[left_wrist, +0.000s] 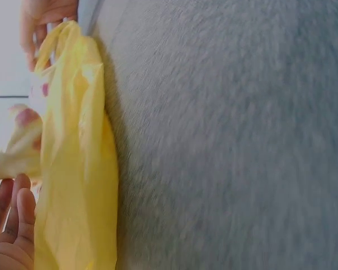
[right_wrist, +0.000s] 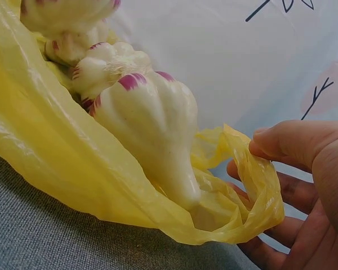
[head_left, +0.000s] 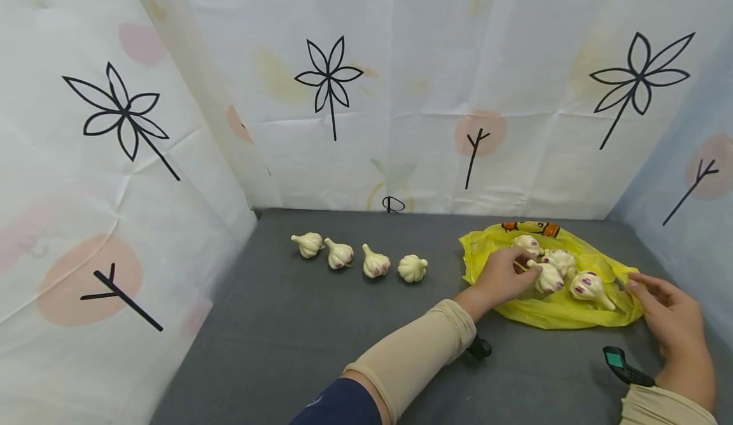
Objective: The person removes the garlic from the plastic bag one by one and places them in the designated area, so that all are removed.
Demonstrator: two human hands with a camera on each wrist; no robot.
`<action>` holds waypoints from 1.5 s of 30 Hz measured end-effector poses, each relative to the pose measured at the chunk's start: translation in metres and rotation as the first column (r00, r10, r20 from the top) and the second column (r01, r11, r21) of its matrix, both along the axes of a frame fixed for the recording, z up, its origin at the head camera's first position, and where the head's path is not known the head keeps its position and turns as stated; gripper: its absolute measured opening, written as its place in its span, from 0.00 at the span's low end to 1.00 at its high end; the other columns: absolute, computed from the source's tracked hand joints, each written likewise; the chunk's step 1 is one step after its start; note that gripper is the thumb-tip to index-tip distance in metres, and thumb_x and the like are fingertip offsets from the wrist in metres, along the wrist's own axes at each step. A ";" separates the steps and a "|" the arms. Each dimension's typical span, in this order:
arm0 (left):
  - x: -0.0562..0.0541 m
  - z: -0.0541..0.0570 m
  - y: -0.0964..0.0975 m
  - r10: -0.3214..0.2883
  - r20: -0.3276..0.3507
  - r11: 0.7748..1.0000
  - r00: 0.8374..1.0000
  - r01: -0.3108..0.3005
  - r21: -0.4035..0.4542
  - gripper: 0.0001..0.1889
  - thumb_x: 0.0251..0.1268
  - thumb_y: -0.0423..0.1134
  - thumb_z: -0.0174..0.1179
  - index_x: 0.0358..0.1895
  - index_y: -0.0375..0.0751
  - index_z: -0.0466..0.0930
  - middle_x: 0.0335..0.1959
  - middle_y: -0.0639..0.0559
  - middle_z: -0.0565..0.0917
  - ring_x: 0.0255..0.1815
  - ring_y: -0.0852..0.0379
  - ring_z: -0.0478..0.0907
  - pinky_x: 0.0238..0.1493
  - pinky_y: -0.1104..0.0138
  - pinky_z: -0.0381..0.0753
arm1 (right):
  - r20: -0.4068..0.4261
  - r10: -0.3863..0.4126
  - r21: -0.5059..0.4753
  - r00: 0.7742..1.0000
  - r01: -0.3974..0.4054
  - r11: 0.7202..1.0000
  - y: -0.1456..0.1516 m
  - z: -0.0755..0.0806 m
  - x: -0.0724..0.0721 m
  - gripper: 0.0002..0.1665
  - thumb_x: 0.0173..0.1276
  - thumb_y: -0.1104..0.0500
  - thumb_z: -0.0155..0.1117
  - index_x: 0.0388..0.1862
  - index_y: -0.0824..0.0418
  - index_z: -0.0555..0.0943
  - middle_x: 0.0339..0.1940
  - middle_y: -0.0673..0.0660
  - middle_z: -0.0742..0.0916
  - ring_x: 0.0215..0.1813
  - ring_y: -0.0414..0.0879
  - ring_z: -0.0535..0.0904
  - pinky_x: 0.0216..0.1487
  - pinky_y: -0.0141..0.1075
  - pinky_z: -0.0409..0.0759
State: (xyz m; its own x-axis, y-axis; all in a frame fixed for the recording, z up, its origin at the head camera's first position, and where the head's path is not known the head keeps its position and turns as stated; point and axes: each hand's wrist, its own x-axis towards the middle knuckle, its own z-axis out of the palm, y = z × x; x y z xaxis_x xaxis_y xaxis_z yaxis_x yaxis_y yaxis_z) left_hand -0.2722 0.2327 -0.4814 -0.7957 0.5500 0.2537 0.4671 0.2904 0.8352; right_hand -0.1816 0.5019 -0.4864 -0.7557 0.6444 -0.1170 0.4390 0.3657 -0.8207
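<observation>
A yellow plastic bag point(head_left: 555, 315) lies spread at the right of the table. My left hand point(head_left: 504, 278) reaches over its near left side and pinches a garlic bulb point(head_left: 548, 278) by the stem. In the left wrist view the thumb and fingers meet at that bulb's neck. Three more bulbs sit in the bag; the nearest garlic bulb point(right_wrist: 149, 126) has purple streaks and its stem points toward my right hand. That right hand point(head_left: 676, 320) pinches the bag's right edge, a gathered loop of plastic point(right_wrist: 259, 180), between thumb and fingers.
Several garlic bulbs point(head_left: 375, 262) stand in a slanting row on the grey table point(head_left: 298, 348), left of the bag. A patterned white cloth point(head_left: 401, 94) walls in the back and left; a bluish cloth side point(head_left: 687, 196) rises close by on the right.
</observation>
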 end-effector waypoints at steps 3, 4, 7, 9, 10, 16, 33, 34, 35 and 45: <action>-0.002 0.002 -0.008 0.008 0.004 0.999 1.000 -0.008 0.031 0.12 0.80 0.42 0.63 0.58 0.43 0.86 0.50 0.54 0.87 0.40 0.74 0.80 0.40 0.83 0.79 | -0.004 0.009 0.010 1.000 -0.009 1.000 -0.001 -0.002 0.001 0.34 0.83 0.37 0.51 0.81 0.47 0.71 0.76 0.39 0.73 0.63 0.26 0.69 0.83 0.45 0.67; -0.003 0.002 -0.010 0.011 0.002 0.999 1.000 -0.011 0.040 0.12 0.79 0.43 0.63 0.57 0.44 0.86 0.50 0.55 0.87 0.40 0.74 0.80 0.40 0.83 0.80 | -0.008 0.013 0.013 1.000 -0.012 1.000 -0.001 -0.002 0.001 0.34 0.83 0.37 0.51 0.82 0.46 0.71 0.78 0.40 0.72 0.64 0.27 0.70 0.83 0.46 0.67; -0.005 0.004 -0.017 0.008 -0.024 0.997 1.000 -0.006 0.073 0.10 0.80 0.43 0.63 0.54 0.45 0.86 0.50 0.55 0.88 0.40 0.75 0.80 0.40 0.83 0.80 | -0.008 0.009 0.012 1.000 -0.009 1.000 0.000 -0.002 0.002 0.34 0.84 0.38 0.51 0.82 0.46 0.71 0.74 0.36 0.74 0.62 0.27 0.71 0.82 0.45 0.67; -0.004 0.007 -0.022 -0.001 -0.051 0.995 0.999 0.006 0.098 0.09 0.80 0.42 0.62 0.54 0.44 0.86 0.51 0.54 0.87 0.41 0.75 0.80 0.41 0.83 0.81 | -0.005 0.001 0.009 1.000 -0.001 1.000 0.000 0.000 0.002 0.33 0.83 0.38 0.52 0.82 0.46 0.71 0.71 0.33 0.74 0.58 0.25 0.69 0.81 0.44 0.68; -0.004 0.009 -0.025 -0.008 -0.070 0.994 0.998 0.016 0.106 0.09 0.80 0.42 0.62 0.54 0.44 0.86 0.52 0.53 0.87 0.42 0.75 0.81 0.42 0.83 0.81 | -0.004 -0.001 0.009 1.000 0.001 1.000 0.001 0.000 0.001 0.33 0.83 0.38 0.52 0.82 0.46 0.71 0.69 0.32 0.75 0.58 0.25 0.69 0.79 0.41 0.69; 0.001 0.018 -0.046 -0.047 -0.169 0.988 0.984 0.070 0.135 0.10 0.81 0.40 0.61 0.55 0.41 0.85 0.53 0.49 0.87 0.44 0.71 0.82 0.47 0.84 0.81 | -0.036 0.004 0.003 0.999 -0.004 1.000 0.002 0.001 0.002 0.30 0.83 0.39 0.54 0.79 0.43 0.74 0.52 0.21 0.73 0.46 0.17 0.62 0.60 0.23 0.71; 0.014 0.026 -0.128 -0.020 -0.177 0.978 0.984 0.056 0.200 0.10 0.78 0.39 0.65 0.56 0.41 0.85 0.50 0.47 0.86 0.46 0.67 0.86 0.48 0.76 0.86 | -0.089 0.042 -0.013 0.995 -0.043 0.999 -0.001 -0.002 0.003 0.21 0.83 0.41 0.55 0.71 0.35 0.77 0.41 0.18 0.70 0.41 0.14 0.65 0.46 0.13 0.68; 0.013 0.026 -0.134 -0.020 -0.172 0.978 0.985 0.056 0.203 0.10 0.78 0.39 0.65 0.56 0.41 0.85 0.50 0.47 0.87 0.46 0.66 0.86 0.49 0.75 0.86 | -0.097 0.044 -0.016 0.994 -0.046 0.999 -0.001 -0.002 0.003 0.20 0.83 0.42 0.55 0.70 0.35 0.78 0.40 0.18 0.70 0.39 0.14 0.65 0.41 0.12 0.67; 0.013 0.025 -0.141 -0.022 -0.166 0.977 0.986 0.057 0.205 0.10 0.78 0.39 0.65 0.56 0.41 0.85 0.50 0.47 0.87 0.46 0.65 0.86 0.49 0.75 0.86 | -0.102 0.044 -0.017 0.994 -0.046 0.999 -0.001 -0.002 0.003 0.18 0.83 0.42 0.56 0.68 0.34 0.78 0.39 0.18 0.70 0.38 0.14 0.66 0.37 0.12 0.65; 0.016 0.020 -0.193 0.017 -0.123 0.982 0.992 0.006 0.188 0.10 0.76 0.39 0.67 0.55 0.43 0.87 0.49 0.48 0.88 0.47 0.61 0.87 0.50 0.66 0.89 | -0.085 0.034 -0.010 0.996 -0.035 0.999 -0.002 -0.004 0.002 0.21 0.84 0.41 0.54 0.71 0.34 0.77 0.40 0.17 0.70 0.38 0.14 0.66 0.49 0.16 0.69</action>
